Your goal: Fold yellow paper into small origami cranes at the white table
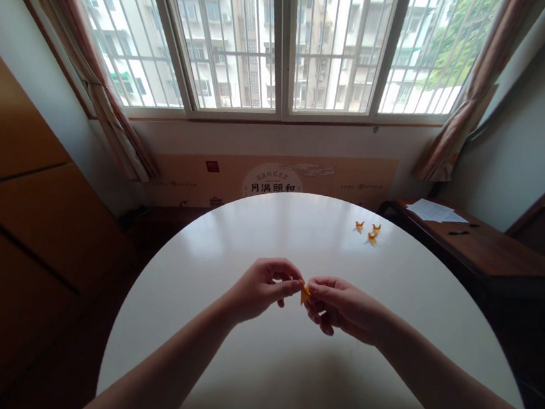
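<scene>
Over the middle of a round white table (230, 239), my left hand (264, 287) and my right hand (340, 306) meet fingertip to fingertip. Both pinch a tiny folded piece of orange paper (305, 293) between thumb and fingers, held a little above the tabletop. Most of the paper is hidden by the fingers. Three small folded orange paper figures (369, 230) stand in a cluster at the far right of the table, well apart from my hands.
A dark wooden side table (490, 251) at the right carries white paper sheets (434, 211) and a pen (457, 232). A barred window (288, 45) with curtains fills the far wall. A printed cardboard panel (274, 182) leans below it. Wooden cabinet on the left.
</scene>
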